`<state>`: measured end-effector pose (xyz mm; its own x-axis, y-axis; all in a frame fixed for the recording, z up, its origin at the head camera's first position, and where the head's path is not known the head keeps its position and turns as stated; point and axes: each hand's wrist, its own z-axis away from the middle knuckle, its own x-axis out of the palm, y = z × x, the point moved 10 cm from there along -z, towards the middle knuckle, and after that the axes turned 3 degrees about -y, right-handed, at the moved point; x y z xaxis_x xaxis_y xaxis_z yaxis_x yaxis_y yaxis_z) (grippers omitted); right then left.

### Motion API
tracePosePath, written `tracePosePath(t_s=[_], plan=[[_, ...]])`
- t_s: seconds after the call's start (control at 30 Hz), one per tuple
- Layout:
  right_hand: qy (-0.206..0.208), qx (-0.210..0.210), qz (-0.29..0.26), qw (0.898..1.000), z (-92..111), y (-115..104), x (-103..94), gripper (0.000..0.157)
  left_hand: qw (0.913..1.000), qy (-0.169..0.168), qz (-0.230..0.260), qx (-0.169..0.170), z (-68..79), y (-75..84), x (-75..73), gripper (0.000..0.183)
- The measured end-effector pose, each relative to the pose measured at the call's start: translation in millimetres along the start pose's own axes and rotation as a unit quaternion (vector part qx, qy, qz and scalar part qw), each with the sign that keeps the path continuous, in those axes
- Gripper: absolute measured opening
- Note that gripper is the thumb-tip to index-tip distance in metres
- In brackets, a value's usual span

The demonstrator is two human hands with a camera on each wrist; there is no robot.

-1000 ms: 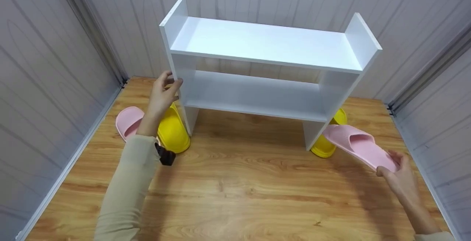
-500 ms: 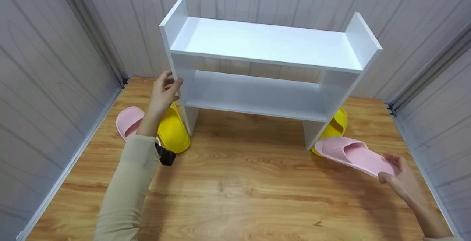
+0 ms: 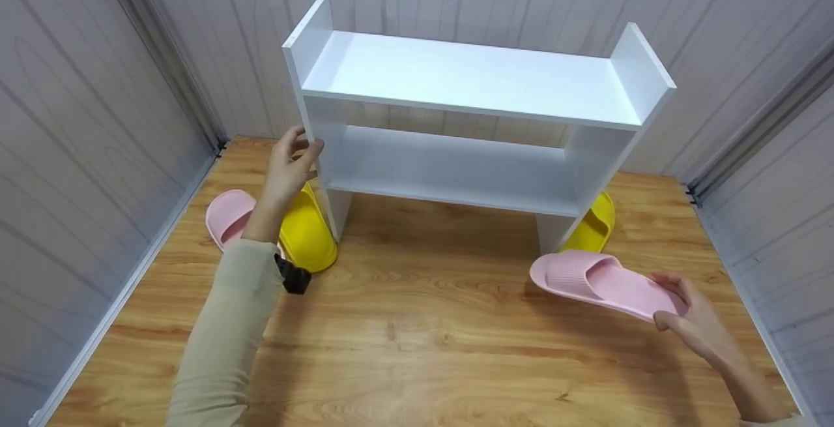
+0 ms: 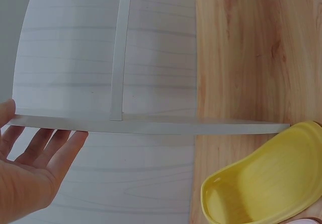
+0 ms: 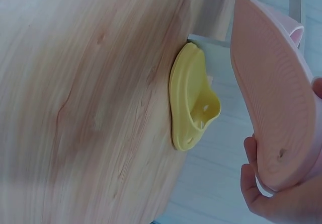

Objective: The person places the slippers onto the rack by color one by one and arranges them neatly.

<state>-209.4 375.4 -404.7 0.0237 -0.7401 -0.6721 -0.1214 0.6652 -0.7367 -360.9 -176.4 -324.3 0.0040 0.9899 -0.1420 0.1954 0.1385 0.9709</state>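
Note:
My right hand (image 3: 694,316) grips a pink slipper (image 3: 606,281) by its heel, with the toe pointing left toward the foot of the shelf unit's right side panel. In the right wrist view the slipper's ribbed sole (image 5: 271,88) faces the camera. My left hand (image 3: 287,163) holds the front edge of the left side panel (image 4: 151,127) of a white two-tier shelf unit (image 3: 456,75). Thumb and fingers lie on opposite faces of that panel. Both shelves are bare.
A yellow clog (image 3: 309,235) leans by the shelf unit's left foot, beside another pink slipper (image 3: 229,212) partly hidden by my left arm. Outside the right foot stands a second yellow clog (image 3: 589,228). Panelled walls (image 3: 85,153) enclose the wooden floor (image 3: 391,349).
The right hand has carried the pink slipper left and toward me, past the right-hand yellow clog to in front of the panel's foot. My left hand has stayed on the shelf unit.

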Motion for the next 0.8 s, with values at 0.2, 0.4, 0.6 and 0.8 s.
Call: tracePosePath(t_s=[0.2,0.4,0.6,0.8], plan=[[-0.004,-0.013,-0.014,1.000,-1.2,-9.9,8.8,0.062,1.0000,0.002,-0.007,0.004,-0.3,0.1,-0.2,0.040],[0.003,-0.031,-0.036,0.999,-2.7,-20.8,16.0,0.063,1.0000,-0.004,0.002,0.007,-0.5,1.1,2.0,0.039],[0.014,-0.050,-0.084,0.995,-4.5,-29.3,23.8,0.060,0.9999,-0.008,0.009,-0.004,1.0,4.1,2.9,0.039],[0.026,-0.067,-0.118,0.990,-6.1,-38.2,29.9,0.060,1.0000,-0.006,0.002,-0.007,5.6,13.4,4.8,0.039]])
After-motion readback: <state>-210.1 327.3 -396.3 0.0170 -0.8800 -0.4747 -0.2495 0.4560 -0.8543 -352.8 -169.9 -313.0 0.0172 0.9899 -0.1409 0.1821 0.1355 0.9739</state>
